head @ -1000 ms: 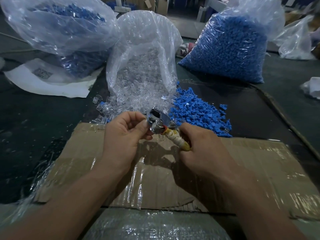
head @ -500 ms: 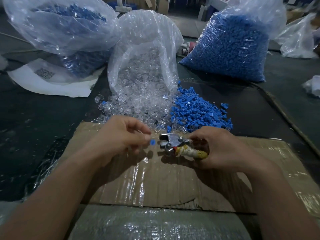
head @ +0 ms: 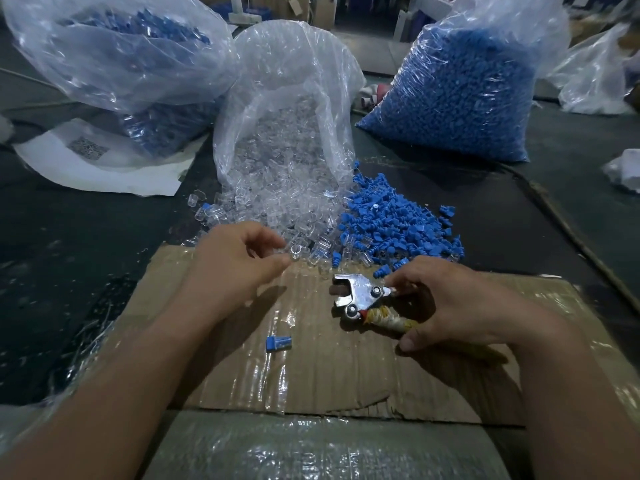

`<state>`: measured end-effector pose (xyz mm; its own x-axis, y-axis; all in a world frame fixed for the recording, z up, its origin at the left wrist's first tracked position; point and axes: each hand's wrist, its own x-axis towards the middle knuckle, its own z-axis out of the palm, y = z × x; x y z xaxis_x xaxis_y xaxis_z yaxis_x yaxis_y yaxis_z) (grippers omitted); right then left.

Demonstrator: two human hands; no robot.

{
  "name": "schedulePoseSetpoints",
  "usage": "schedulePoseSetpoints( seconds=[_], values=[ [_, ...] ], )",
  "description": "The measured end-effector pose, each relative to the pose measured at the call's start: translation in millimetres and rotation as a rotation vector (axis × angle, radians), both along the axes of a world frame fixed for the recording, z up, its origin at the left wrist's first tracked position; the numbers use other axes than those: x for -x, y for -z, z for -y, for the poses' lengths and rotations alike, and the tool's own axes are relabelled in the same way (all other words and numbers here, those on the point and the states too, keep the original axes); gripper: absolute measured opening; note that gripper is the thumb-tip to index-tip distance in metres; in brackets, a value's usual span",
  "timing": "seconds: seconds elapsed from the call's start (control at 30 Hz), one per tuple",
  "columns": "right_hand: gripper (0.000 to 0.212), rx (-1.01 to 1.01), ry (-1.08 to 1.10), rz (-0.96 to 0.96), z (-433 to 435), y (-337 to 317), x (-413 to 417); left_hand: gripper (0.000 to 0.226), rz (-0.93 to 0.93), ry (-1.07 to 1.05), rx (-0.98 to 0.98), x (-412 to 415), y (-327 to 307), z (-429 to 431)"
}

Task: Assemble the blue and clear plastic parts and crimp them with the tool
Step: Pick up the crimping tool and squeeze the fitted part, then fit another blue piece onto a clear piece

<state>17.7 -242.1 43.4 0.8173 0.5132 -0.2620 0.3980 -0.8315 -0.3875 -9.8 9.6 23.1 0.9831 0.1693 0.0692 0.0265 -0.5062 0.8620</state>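
Note:
My right hand (head: 464,306) grips the taped yellow handle of the metal crimp tool (head: 360,297), whose jaws point left and lie low over the cardboard sheet (head: 346,382). A small assembled blue and clear piece (head: 278,342) lies loose on the cardboard between my hands. My left hand (head: 235,268) hovers at the edge of the clear parts pile (head: 277,216), fingers loosely curved with nothing visibly in them. The blue parts pile (head: 394,223) lies just beyond the tool.
A bag of clear parts (head: 291,109) lies open at centre back. A full bag of blue parts (head: 457,88) stands at the right, and another bag (head: 121,53) with mixed pieces at the left. The dark table (head: 69,254) surrounds the cardboard.
My left hand let go of the blue and clear piece, which now lies on the cardboard, and moved toward the clear pile. My right hand lowered the tool to the right.

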Motion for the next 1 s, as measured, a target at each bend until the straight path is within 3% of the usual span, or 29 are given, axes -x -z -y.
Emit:
schedulePoseSetpoints(
  seconds=[0.17,0.27,0.33,0.4,0.57,0.7,0.83,0.9,1.0],
  values=[
    [0.068,-0.017,0.027,-0.049,1,0,0,0.028,-0.002,0.009,-0.446,-6,13,9],
    [0.06,-0.124,0.1,-0.035,-3,-3,0,0.023,0.014,-0.001,-0.498,-10,16,7],
    [0.025,-0.197,0.18,0.134,-5,-1,-3,0.022,0.049,-0.031,-0.472,-10,16,6],
    [0.007,-0.227,0.235,0.307,-7,2,-7,0.022,0.079,-0.059,-0.372,-8,15,7],
    [0.014,-0.202,0.254,0.391,-16,14,-12,0.021,0.12,-0.033,-0.158,-4,12,11],
    [0.022,-0.09,0.225,0.32,-27,18,-20,0.028,0.117,-0.006,-0.038,0,12,12],
    [0.016,-0.073,0.205,0.33,-29,19,-21,0.033,0.171,0.034,0.02,3,9,15],
    [0.014,-0.113,0.186,0.383,-28,18,-18,0.035,0.211,0.044,0.048,3,6,16],
    [0.009,-0.362,0.242,0.374,-28,12,-11,0.035,0.203,0.071,0.131,3,6,16]
  ],
)
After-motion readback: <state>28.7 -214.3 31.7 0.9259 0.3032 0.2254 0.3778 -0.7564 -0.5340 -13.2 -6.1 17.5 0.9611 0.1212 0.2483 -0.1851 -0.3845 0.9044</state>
